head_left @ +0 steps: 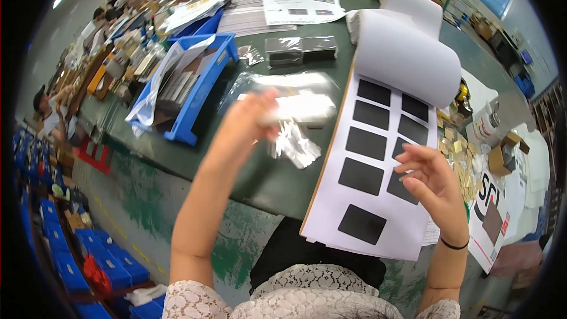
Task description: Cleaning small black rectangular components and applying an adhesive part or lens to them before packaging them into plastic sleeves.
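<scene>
A clear plastic bag (292,109) is pinched in the blurred left hand (251,121) above the green surface (266,183). Fingers of the right hand (431,180) are curled, touching a black sticker (401,188) on the white sheet (378,212) at the near right.

Motion blur smears the left hand (251,121) near the frame's centre, along with the clear plastic bag (295,109) it grips, so the bag's contents cannot be told. The right hand (431,183), lower right, covers part of one black square on the white sheet (378,224). Its fingertips' contact is unclear.
</scene>
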The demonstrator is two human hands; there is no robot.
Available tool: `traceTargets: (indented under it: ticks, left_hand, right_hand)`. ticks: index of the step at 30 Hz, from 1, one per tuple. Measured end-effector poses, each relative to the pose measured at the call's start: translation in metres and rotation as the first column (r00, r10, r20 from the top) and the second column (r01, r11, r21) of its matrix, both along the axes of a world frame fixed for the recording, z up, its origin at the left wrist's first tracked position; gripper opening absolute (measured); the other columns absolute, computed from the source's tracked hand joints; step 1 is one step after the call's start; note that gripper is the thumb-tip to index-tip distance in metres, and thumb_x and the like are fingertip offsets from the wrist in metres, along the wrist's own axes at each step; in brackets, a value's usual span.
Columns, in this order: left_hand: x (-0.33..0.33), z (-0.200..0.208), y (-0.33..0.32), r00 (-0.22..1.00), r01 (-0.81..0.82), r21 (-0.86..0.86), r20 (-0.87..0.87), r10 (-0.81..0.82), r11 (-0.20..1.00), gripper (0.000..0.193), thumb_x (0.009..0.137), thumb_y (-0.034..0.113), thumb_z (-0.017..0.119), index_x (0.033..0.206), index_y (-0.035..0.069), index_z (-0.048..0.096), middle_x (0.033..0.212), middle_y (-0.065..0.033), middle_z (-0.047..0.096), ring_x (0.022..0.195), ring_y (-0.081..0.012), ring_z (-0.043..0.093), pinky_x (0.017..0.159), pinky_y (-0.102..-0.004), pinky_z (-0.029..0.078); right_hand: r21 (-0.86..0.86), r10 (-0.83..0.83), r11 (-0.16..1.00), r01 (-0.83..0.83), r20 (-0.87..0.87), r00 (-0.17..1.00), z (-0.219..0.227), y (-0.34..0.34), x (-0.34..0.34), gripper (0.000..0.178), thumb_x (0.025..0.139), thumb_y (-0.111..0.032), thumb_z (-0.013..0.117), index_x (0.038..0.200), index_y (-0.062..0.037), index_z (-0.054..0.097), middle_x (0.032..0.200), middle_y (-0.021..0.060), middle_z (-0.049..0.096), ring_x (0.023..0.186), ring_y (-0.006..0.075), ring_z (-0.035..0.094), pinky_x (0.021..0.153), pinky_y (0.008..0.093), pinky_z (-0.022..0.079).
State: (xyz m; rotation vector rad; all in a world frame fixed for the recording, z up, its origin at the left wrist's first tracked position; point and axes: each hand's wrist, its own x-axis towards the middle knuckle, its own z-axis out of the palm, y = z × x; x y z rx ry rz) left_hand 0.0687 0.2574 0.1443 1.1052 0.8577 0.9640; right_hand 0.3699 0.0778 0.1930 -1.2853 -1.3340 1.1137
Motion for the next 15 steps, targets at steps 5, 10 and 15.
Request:
traceTargets:
  ticks: [5, 10, 15]
  left_hand:
    - [0.011, -0.020, 0.162, 0.956, -0.280, 0.278, -0.002, 0.292, 0.919, 0.036, 0.096, 0.038, 0.067, 0.100, 0.003, 0.065, 0.084, -0.0079, 0.067, 0.069, -0.0139, 0.064, 0.060, -0.0285, 0.050]
    - [-0.032, -0.065, 0.332, 0.916, -0.363, 0.193, -0.104, 0.387, 0.912, 0.044, 0.091, 0.037, 0.074, 0.106, -0.002, 0.064, 0.086, -0.0129, 0.070, 0.068, -0.0196, 0.069, 0.056, -0.0265, 0.055]
    - [-0.115, -0.046, 0.432, 0.550, -0.340, 0.425, -0.633, 0.544, 0.839, 0.056, 0.091, 0.041, 0.072, 0.119, -0.007, 0.063, 0.107, -0.0202, 0.070, 0.092, -0.0286, 0.071, 0.076, -0.0345, 0.057]
  right_hand:
    - [0.060, -0.047, 0.998, 0.034, 0.231, 0.972, -0.021, -0.044, 0.015, 0.031, 0.091, 0.001, 0.069, 0.121, -0.0007, 0.064, 0.115, 0.0107, 0.061, 0.099, 0.0183, 0.064, 0.083, 0.0284, 0.055]
    - [0.055, -0.160, 0.987, 0.151, 0.361, 0.919, -0.022, -0.066, 0.021, 0.027, 0.092, -0.006, 0.070, 0.119, -0.0031, 0.065, 0.110, 0.0086, 0.062, 0.093, 0.0192, 0.064, 0.080, 0.0301, 0.054]
    - [0.059, -0.159, 0.987, 0.147, 0.333, 0.929, -0.024, -0.074, 0.035, 0.028, 0.089, 0.002, 0.070, 0.117, -0.0011, 0.067, 0.109, 0.0086, 0.066, 0.092, 0.0198, 0.063, 0.078, 0.0299, 0.053]
